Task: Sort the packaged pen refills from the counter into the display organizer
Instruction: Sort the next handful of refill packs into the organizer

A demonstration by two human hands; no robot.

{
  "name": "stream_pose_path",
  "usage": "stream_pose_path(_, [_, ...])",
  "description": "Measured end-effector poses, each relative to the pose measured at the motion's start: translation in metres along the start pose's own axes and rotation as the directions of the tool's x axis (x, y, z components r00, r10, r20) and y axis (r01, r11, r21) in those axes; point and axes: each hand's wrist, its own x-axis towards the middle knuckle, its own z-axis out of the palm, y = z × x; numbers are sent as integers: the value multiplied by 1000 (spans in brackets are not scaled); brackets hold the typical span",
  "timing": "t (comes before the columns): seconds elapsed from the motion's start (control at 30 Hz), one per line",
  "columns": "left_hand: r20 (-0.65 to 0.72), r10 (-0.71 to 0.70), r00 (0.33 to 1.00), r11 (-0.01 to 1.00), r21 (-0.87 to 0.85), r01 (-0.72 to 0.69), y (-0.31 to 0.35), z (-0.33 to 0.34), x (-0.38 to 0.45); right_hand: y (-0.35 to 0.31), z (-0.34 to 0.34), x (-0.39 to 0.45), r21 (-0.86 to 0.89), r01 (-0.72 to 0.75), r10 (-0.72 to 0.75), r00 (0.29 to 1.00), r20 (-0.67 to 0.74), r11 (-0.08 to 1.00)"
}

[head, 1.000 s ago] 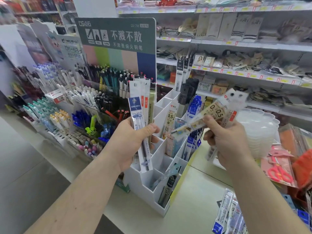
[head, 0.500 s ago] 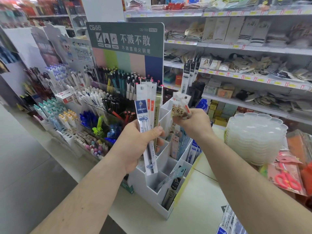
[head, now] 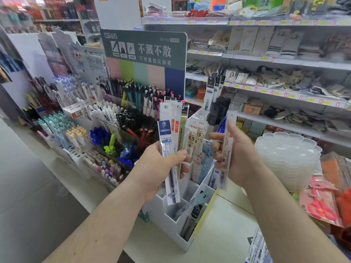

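right hand (head: 240, 158) is pinching one blurry refill (head: 227, 149), long axis upright, organizer (head: 191, 188) slots just left of and below it; left hand (head: 161, 168) grips a fan of packs (head: 171, 141), also upright, right over the organizer

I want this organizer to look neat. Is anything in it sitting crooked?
Yes. One pale blue refill packet lies slanted across a front compartment of the white tiered organizer, while neighbouring packets stand upright.
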Motion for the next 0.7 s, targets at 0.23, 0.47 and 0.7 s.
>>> stream_pose_path(0.23, [31,-46,998,998,-41,47,-9,15,2,13,-7,-28,315,-143,46,954,295,938])
stream_pose_path(0.47, [-69,11,998,996,-90,-17,2,9,10,9,-3,-1,-366,145,-245,938,-246,919])
stream_pose_path(0.7, [-45,29,999,999,-22,-30,2,9,10,6,34,56,-714,146,-365,917,-162,685])
